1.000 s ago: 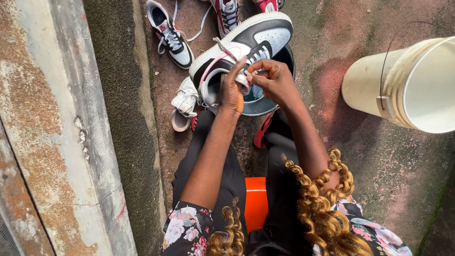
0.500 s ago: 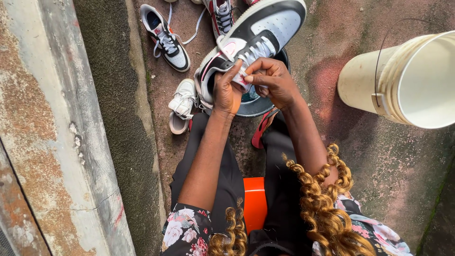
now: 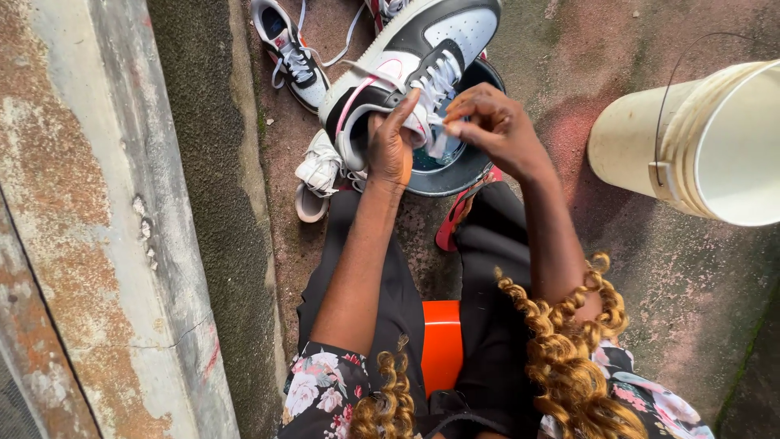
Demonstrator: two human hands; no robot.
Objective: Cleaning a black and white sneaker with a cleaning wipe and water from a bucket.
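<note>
At right we see a cream bucket (image 3: 691, 142) lying on its side; at far left, a small sneaker (image 3: 291, 57); a concrete ledge (image 3: 122, 244) borders the left.

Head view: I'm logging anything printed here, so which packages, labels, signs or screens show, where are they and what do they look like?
Tongue label: small white and red tab on the tongue of the black, white and pink sneaker, between the left hand and right hand, partly hidden by the fingers.
No packages, signs or screens show; the cream bucket at right looks plain.
</note>
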